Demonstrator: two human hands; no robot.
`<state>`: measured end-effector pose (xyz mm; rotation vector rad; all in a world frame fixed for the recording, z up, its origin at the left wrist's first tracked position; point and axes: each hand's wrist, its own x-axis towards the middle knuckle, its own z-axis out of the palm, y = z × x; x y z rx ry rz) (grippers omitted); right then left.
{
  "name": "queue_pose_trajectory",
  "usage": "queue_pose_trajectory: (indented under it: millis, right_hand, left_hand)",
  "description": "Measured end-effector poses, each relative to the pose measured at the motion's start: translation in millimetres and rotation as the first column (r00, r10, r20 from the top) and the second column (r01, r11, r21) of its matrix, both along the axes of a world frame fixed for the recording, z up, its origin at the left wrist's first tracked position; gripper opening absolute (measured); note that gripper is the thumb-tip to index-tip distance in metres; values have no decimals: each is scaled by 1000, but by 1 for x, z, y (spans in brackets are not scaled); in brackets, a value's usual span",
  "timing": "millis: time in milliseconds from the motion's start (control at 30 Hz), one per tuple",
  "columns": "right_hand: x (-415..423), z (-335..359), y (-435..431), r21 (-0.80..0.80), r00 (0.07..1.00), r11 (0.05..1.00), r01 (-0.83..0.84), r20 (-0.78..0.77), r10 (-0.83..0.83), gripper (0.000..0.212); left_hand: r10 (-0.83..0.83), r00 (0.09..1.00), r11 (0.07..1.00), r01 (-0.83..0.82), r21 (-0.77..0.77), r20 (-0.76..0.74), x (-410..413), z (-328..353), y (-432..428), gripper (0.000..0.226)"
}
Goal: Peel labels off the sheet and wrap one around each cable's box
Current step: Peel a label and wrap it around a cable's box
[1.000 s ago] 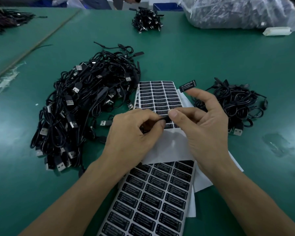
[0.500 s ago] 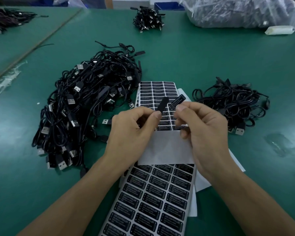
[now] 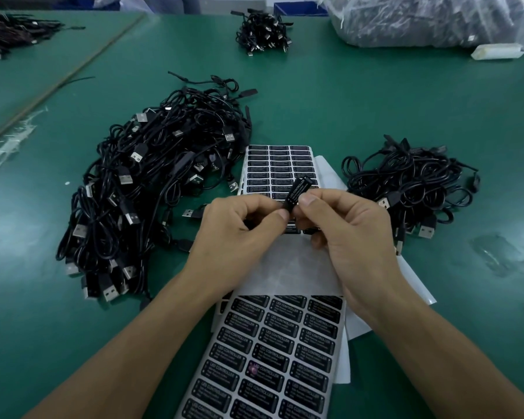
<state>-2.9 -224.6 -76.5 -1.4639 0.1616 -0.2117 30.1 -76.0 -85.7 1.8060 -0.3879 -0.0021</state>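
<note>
Grip: left hand (image 3: 242, 234) pinches the lower end of the small black box (image 3: 300, 186) between thumb and forefinger. Right hand (image 3: 348, 234) pinches its side, thumb on top, other fingers curled beneath. Both holds are closed firmly on the box. It is raised and tilted just above the nearest printed rows of the half-used sheet (image 3: 277, 164).

The label (image 3: 294, 195) shows white lettering along the box face. How far round it is wrapped cannot be told. The attached cable is hidden behind the hands.

Handling assessment: the box is judged light, rigid and smooth. A fingertip hold at its ends should suffice and leaves the long faces free. The label is judged thin, limp and tacky. It is best taken by one edge and smoothed from the middle outward, or it may crease or sit askew.

Surroundings: large cable pile (image 3: 152, 192) left of the half-used sheet, smaller pile (image 3: 412, 189) right of it, full sheet (image 3: 279, 352) on its near side, all on the green table (image 3: 375, 101).
</note>
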Motion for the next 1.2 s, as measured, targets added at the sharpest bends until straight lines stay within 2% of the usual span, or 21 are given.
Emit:
queue_pose_trajectory:
  millis: [333,500,667,1200]
  right_hand:
    - [0,-1,-2,-27,1000,1000,-7,14,7,23]
    - [0,1,-3,-35,998,999,-21,50,23,23]
    - [-2,1,-1,-79,998,997,-15,52,19,13]
    - [-2,0,1,-94,996,995,44,86,-36,15]
  left_hand:
    - [-96,995,995,97,22,-37,2,2,5,18]
    - [-82,996,997,82,4,-33,3,1,4,23]
    - [-94,995,996,94,-15,-22,2,3,5,27]
    - [-109,994,992,109,-59,2,2,0,3,19]
